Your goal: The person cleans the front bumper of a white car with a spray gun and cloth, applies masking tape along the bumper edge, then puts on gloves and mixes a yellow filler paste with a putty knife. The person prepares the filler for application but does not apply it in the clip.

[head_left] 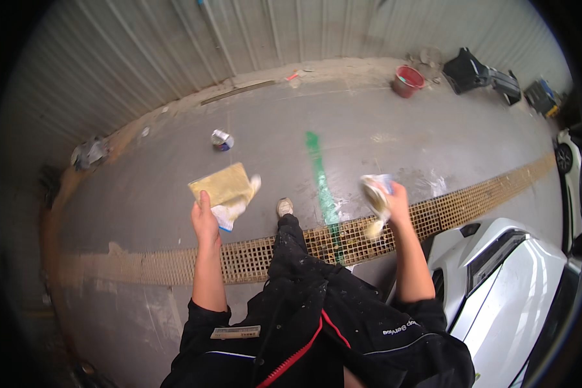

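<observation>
My left hand (205,223) is closed around the edge of a flat, yellowish rectangular board (221,185), thumb on top. Against the board's lower right side lies a crumpled white piece (236,205) with a blue edge at its bottom; I cannot tell what it is. My right hand (396,202), fingers curled, grips a whitish, crumpled-looking object (376,191), smeared by motion, with a pale yellow lump at its lower end. Both hands are held apart in front of me, above the floor.
A slatted drain grate (252,257) crosses the floor under me. At right stands a white car (507,278). A small can (222,140) sits ahead on the grey floor, beyond it a red bucket (407,82) and black car parts (465,70) by the corrugated wall (271,32).
</observation>
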### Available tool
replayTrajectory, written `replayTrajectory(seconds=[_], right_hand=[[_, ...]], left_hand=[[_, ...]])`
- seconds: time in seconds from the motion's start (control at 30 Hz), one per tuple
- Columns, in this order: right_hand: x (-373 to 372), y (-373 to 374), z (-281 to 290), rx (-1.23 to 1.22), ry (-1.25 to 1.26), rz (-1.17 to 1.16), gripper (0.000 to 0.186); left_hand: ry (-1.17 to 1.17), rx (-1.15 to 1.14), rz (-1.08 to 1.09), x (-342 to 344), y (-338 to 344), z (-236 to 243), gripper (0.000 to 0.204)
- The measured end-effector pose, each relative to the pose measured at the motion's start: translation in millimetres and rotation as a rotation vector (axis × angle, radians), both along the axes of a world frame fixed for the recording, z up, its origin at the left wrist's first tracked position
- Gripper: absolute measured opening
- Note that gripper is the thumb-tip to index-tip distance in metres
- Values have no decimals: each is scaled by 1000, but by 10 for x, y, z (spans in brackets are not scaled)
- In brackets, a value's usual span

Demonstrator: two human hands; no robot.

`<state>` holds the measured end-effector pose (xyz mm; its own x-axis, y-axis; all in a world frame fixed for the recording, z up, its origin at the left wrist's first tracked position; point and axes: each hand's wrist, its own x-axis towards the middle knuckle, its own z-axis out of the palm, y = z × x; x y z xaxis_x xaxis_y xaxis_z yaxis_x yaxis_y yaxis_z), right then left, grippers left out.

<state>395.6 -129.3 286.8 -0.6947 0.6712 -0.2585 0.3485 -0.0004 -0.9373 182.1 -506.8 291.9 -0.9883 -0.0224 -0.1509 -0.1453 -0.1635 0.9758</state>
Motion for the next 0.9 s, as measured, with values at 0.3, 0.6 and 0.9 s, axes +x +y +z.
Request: replayTrajectory(seconds=[0.3, 0.6, 0.9], right_hand=[[-1476, 505, 31, -117, 375, -309, 17], [-2359, 668, 555, -800, 707, -343, 47], [-2770, 990, -364, 372, -42, 149, 38]], left_hand=[[113, -160, -659, -1423, 1587, -133, 40], [140, -355, -1383, -1992, 2693, -121, 22], [397, -550, -1298, -2303, 3559, -453, 27]])
